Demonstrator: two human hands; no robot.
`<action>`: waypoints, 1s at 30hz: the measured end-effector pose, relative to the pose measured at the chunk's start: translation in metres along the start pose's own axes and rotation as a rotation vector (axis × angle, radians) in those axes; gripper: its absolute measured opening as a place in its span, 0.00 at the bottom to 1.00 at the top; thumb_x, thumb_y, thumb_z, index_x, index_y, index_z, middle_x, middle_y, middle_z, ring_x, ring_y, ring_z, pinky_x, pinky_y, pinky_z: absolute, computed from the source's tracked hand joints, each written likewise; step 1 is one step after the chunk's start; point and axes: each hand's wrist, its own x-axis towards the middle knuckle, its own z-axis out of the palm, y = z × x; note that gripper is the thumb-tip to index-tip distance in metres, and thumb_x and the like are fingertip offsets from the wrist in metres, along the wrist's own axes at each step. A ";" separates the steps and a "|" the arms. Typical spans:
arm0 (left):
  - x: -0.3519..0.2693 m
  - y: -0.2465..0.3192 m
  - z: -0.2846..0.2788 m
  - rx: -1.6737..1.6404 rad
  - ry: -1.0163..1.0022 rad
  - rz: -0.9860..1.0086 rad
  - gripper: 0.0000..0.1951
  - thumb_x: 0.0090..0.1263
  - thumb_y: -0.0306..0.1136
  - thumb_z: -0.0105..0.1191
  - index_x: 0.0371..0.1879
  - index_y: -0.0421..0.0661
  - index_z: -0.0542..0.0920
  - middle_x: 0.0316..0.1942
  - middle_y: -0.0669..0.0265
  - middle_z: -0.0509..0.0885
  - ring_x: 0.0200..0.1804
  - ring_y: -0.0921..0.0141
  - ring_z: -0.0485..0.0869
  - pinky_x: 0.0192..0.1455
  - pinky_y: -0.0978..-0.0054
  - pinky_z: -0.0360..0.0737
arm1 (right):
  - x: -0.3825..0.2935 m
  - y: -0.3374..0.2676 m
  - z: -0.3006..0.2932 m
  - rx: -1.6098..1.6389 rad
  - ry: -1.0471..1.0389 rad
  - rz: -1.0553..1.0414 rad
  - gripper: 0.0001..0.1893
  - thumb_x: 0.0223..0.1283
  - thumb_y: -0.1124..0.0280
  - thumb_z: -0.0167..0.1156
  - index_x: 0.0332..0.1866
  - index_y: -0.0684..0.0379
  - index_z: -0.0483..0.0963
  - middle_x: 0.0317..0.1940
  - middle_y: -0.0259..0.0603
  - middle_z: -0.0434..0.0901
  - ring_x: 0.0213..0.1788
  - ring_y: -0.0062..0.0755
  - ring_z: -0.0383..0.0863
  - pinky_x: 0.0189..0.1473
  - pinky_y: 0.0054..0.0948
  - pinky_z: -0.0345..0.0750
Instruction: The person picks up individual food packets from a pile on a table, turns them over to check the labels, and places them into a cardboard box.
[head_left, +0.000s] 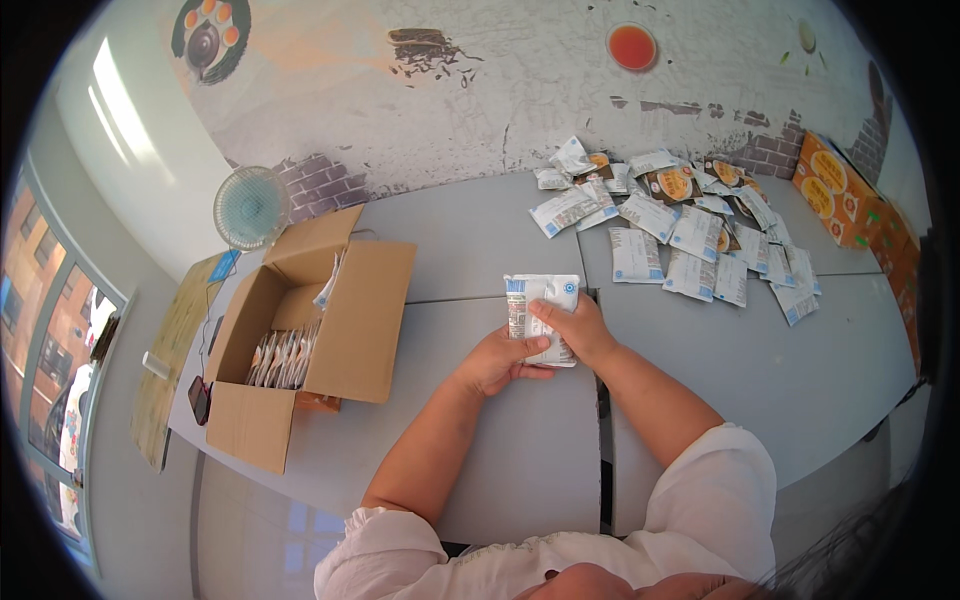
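A white sealed sachet (541, 289) with blue print and small text is held up over the grey table (480, 442). My left hand (499, 360) grips its lower left part, thumb across the front. On its right side my right hand (577, 326) holds it too, with the thumb pressed on the front face. Whether more sachets lie behind this one is hidden. To the left stands an open cardboard box (360, 322) with a row of upright sachets (281, 360) inside. A loose pile of sachets (694, 232) covers the table's back right, some showing brown and orange fronts.
Orange printed cartons (844, 191) stand along the right edge. Behind the box is a small fan (251, 208), its cable running down the left. A phone (199, 400) leans by the box. A gap (606, 450) divides the tables. The printed wall (480, 135) bounds the back.
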 end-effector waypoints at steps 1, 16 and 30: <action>0.001 -0.001 -0.001 -0.007 -0.007 -0.017 0.28 0.67 0.39 0.63 0.64 0.45 0.69 0.54 0.62 0.81 0.55 0.64 0.83 0.53 0.64 0.85 | 0.001 0.000 -0.001 0.025 -0.037 0.021 0.16 0.65 0.64 0.63 0.51 0.65 0.78 0.44 0.40 0.83 0.44 0.25 0.82 0.45 0.27 0.80; 0.006 -0.007 0.021 0.096 0.246 0.059 0.19 0.73 0.35 0.56 0.59 0.43 0.71 0.52 0.64 0.81 0.50 0.69 0.83 0.48 0.69 0.85 | -0.001 0.007 0.007 0.098 0.017 0.093 0.16 0.65 0.64 0.62 0.52 0.64 0.78 0.44 0.40 0.83 0.44 0.25 0.82 0.45 0.27 0.79; 0.006 -0.002 0.007 0.049 0.097 -0.028 0.23 0.72 0.36 0.57 0.63 0.44 0.70 0.56 0.63 0.80 0.56 0.66 0.81 0.56 0.63 0.82 | 0.008 0.010 -0.004 0.381 0.040 0.215 0.19 0.68 0.61 0.59 0.55 0.66 0.73 0.46 0.44 0.82 0.45 0.32 0.83 0.46 0.33 0.81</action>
